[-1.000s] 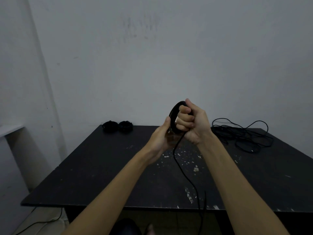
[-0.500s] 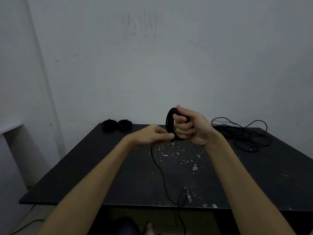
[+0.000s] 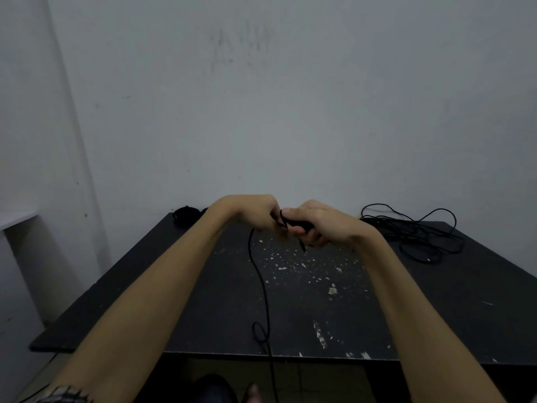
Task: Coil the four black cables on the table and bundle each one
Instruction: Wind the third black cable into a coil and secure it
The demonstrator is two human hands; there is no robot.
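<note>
Black coil point(image 3: 302, 223) gripped in R hand point(image 3: 322, 225), fingers curled round it, held above table point(image 3: 436, 301) near far edge. L hand point(image 3: 252, 212) just beside, fingertips pinching the same cable's tail point(image 3: 263, 289) close to coil. Tail hanging from L hand, trailing across paint-flecked tabletop w/ small loop near front edge, then dropping over edge. Short free end dangling under R hand. Loose cable point(image 3: 418, 231) tangled at far right of table, well apart from hands. Two bundles point(image 3: 186, 214) at far left corner by wall, partly hidden behind L forearm.
</note>
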